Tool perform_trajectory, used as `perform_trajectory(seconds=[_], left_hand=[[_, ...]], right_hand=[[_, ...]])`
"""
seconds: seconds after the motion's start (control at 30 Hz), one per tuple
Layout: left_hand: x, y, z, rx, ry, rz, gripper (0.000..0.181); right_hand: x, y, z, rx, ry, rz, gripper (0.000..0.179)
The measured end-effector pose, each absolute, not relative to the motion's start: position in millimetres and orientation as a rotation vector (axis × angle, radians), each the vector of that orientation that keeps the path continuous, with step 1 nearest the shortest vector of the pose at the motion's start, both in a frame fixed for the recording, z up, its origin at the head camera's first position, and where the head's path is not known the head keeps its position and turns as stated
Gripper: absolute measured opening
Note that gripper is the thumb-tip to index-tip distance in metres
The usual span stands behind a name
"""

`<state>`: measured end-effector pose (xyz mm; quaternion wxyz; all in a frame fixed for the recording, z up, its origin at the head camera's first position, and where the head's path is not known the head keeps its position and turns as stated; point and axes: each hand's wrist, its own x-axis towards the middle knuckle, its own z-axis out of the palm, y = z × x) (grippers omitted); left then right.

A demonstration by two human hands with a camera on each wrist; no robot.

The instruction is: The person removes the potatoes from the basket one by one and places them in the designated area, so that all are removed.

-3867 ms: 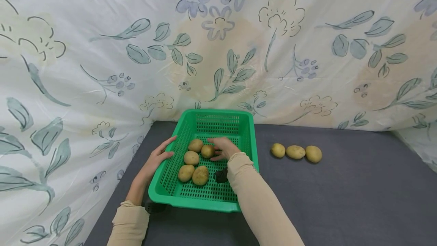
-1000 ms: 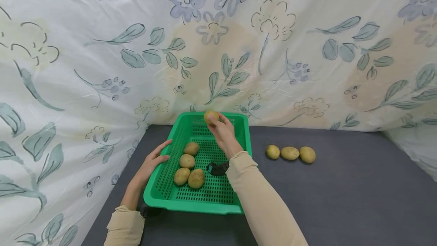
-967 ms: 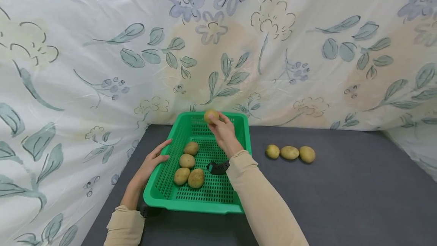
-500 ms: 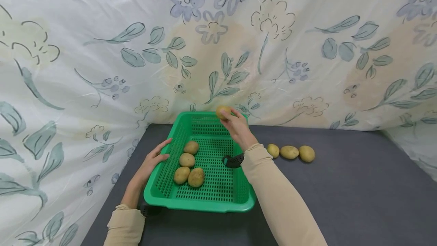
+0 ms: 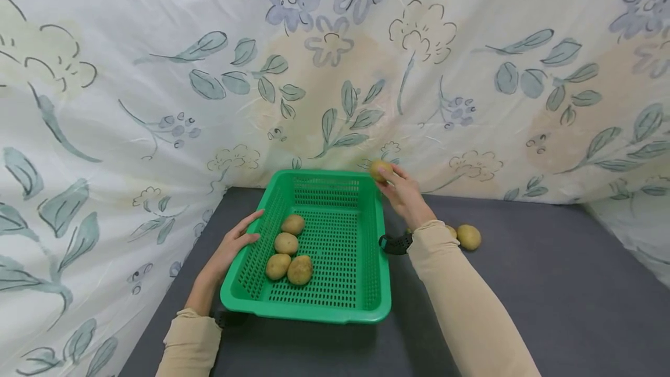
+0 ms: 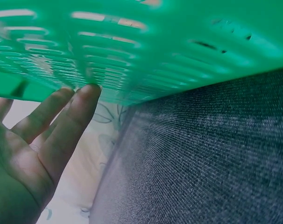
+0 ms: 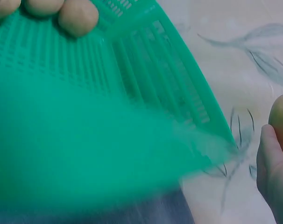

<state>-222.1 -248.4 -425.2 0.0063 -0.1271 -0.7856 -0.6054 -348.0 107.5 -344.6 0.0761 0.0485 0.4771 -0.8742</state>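
Note:
My right hand (image 5: 403,194) pinches a potato (image 5: 380,171) above the right rim of the green plastic basket (image 5: 309,311). In the right wrist view this potato (image 7: 282,123) sits at the right edge, with the thumb against it. My left hand (image 5: 232,249) touches the basket's left side, its fingers extended. The left wrist view shows those fingers (image 6: 69,126) fairly straight against the slotted outer wall. Several potatoes (image 5: 286,244) lie along the left part of the basket floor.
On the dark table (image 5: 539,284), to the right of the basket, loose potatoes (image 5: 469,237) lie partly hidden behind the right sleeve. A floral cloth (image 5: 335,98) hangs behind the table and along its left side. A black band (image 5: 396,244) circles the right wrist.
My right hand has picked a potato out of the basket, lifted it, and carried it right past the right rim. The left hand has stayed at the left side.

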Motion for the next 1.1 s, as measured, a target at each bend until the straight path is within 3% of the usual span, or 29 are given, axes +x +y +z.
perform_trajectory(seconds=[0.13, 0.33, 0.43, 0.5, 0.7, 1.1], left_hand=[[-222.4, -248.1, -425.4, -0.401, -2.465, -1.877, 0.054], [-223.1, -247.3, -426.0, -0.404, -2.455, -1.893, 0.054], [-223.8, -247.0, -426.3, -0.398, -2.457, -1.889, 0.054], [-223.6, -246.8, -426.1, -0.393, -2.464, -1.879, 0.054], [-222.6, -246.6, -425.0, -0.383, -2.474, -1.868, 0.054], [-222.8, -247.6, -424.7, -0.393, -2.46, -1.881, 0.055]], right_hand=[[-348.0, 126.4, -344.6, 0.096, 1.48, -2.581, 0.054], [-343.7, 158.1, -344.3, 0.034, 1.477, -2.552, 0.022], [-342.5, 175.8, -346.5, 0.04, 1.461, -2.546, 0.017], [-341.8, 187.9, -348.2, 0.067, 1.45, -2.546, 0.025], [-336.8, 223.3, -352.6, 0.132, 1.517, -2.516, 0.071], [-326.4, 277.8, -369.4, 0.297, 1.567, -2.519, 0.083]])
